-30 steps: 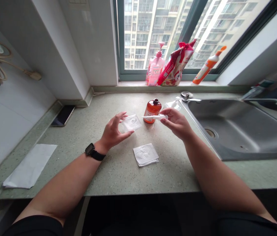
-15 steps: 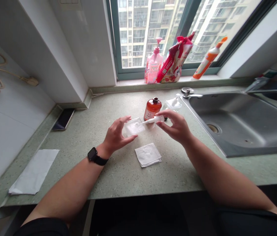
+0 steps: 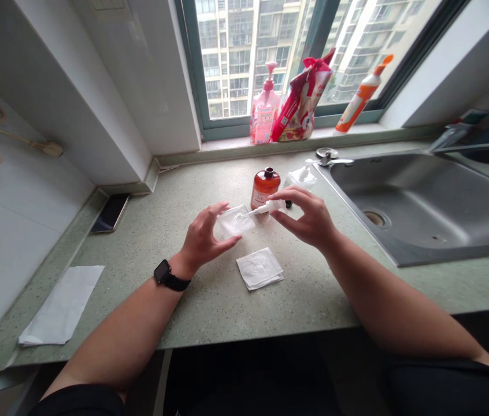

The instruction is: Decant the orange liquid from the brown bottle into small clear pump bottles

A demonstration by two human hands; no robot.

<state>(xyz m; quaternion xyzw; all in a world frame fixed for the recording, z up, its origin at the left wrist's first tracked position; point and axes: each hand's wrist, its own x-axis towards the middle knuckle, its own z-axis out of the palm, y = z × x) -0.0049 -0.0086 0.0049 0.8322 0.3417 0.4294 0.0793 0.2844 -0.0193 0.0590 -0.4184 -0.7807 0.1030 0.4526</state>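
My left hand (image 3: 203, 237) grips a clear square bottle (image 3: 236, 223) between thumb and fingers, its round mouth facing up and to the right. In my right hand (image 3: 305, 216) is a white pump head (image 3: 273, 206), pinched between thumb and fingers. Its narrow end points left and lies at the bottle's mouth; whether it is inside I cannot tell. Just behind stands an amber bottle (image 3: 265, 188) with a label and an uncapped dark neck. A small black cap (image 3: 288, 204) is partly hidden by my right hand. A folded white tissue (image 3: 260, 269) lies in front.
Another clear pump bottle (image 3: 302, 176) stands near the steel sink (image 3: 422, 214) on the right. A phone (image 3: 110, 214) and white paper (image 3: 62, 306) lie left. On the sill are a pink pump bottle (image 3: 265, 115), a red bag (image 3: 303, 107) and an orange-white bottle (image 3: 359, 104).
The view has shifted slightly. Both hands keep their holds, and the pump head's narrow end stays at the clear bottle's mouth with little visible movement.
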